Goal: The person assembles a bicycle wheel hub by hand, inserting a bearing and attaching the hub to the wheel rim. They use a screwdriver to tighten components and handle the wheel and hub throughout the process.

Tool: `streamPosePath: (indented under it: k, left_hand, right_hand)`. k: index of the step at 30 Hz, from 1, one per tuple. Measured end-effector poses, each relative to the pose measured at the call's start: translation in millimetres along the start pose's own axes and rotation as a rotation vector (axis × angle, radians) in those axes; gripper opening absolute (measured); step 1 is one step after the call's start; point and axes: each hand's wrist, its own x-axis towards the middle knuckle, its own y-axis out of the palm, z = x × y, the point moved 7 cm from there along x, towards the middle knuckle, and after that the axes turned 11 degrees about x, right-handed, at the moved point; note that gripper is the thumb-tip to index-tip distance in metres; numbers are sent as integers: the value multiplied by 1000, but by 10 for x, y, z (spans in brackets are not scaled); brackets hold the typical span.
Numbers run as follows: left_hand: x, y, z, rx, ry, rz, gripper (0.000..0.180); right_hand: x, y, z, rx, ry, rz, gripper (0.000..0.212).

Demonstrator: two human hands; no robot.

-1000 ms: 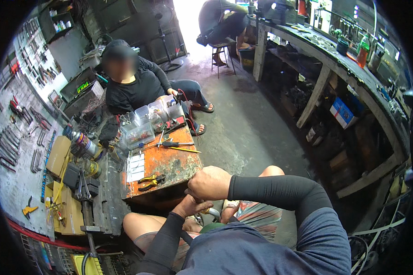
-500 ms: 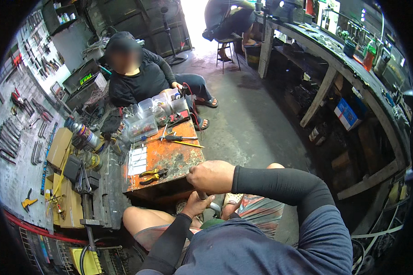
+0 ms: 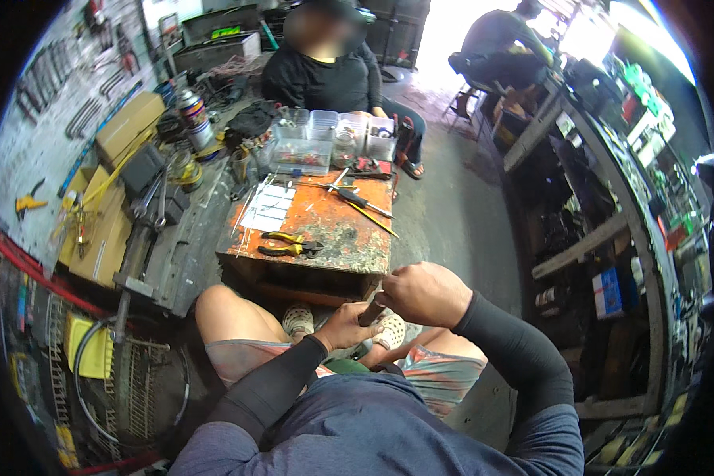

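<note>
1. Left hand [image 3: 346,326]: fingers closed round the brown rod [image 3: 370,313], just off the worktop's [image 3: 355,252] near right corner; a firm grip should help.
2. Right hand [image 3: 427,295]: fingers curled above, any hold hidden; small, aligned movements seem best.

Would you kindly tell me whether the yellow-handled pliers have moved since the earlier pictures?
No; the yellow-handled pliers still lie near the front edge of the orange tabletop; only the view has shifted.
</note>
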Motion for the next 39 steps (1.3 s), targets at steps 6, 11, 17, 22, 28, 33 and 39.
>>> streamPosePath:
  k: [6, 11, 17, 22, 28, 33, 39]
  left_hand:
    - [5, -426, -547, -33, 145, -193, 41]
    - [-57, -334, -510, -140, 209, -211, 37]
    - [-25, -269, -497, -155, 139, -154, 38]
    - [-5, -228, -472, -261, 161, -162, 40]
    - [-56, -249, -491, -267, 201, -206, 38]
    - [-61, -161, -408, -227, 280, -288, 41]
    - [-209, -259, -580, -128, 207, -262, 46]
  right_hand:
    - [25, -112, 38, -24, -69, -173, 27]
    - [59, 94, -78, -107, 35, 103, 29]
    - [-45, -72, -27, -11, -29, -173, 33]
    - [-11, 65, -178, -36, 144, 23, 27]
    - [41, 53, -136, -1, 32, -96, 31]
    - [4, -27, -4, 29, -21, -231, 29]
    - [15, 120, -54, -50, 19, -36, 22]
